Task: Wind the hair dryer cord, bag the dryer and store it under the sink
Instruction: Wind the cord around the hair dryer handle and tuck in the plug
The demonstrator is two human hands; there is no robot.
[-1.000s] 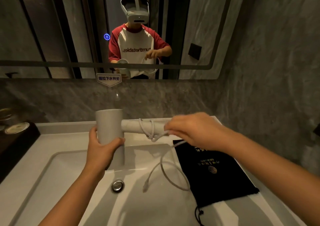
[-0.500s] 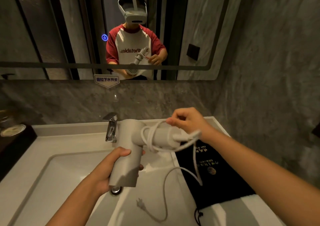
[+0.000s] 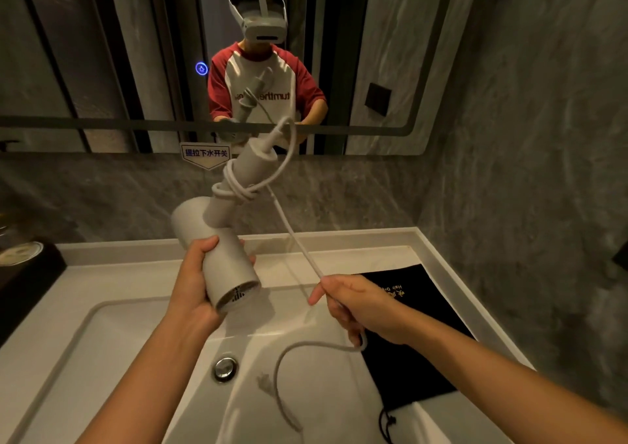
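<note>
1. The dryer [image 3: 217,239] is held above the sink [image 3: 129,341], near the counter's back edge, with its barrel gripped in the left hand [image 3: 193,284].
2. The left fingers are closed round the barrel, whose open end is turned down toward the camera.
3. The dryer's handle [image 3: 238,178] is pointed up and away, toward the mirror [image 3: 390,53].
4. About 2 turns of cord [image 3: 295,239] are seen wrapped round the handle, with a wider loop standing off its far end.
5. From the handle, the cord is drawn taut down to the right hand [image 3: 360,311], which is held above the sink's right edge.
6. The right fingers are closed on the cord, except the index finger, which is stretched out.
7. Below the right hand, the slack is curved in an arc over the basin, and the plug [image 3: 263,382] is hung just beside the drain [image 3: 224,369].
8. A black bag [image 3: 418,358] is laid flat on the counter's right side, its drawstring [image 3: 387,423] trailing toward the front edge.
9. A dark tray [image 3: 27,273] is placed at the counter's left edge.
</note>
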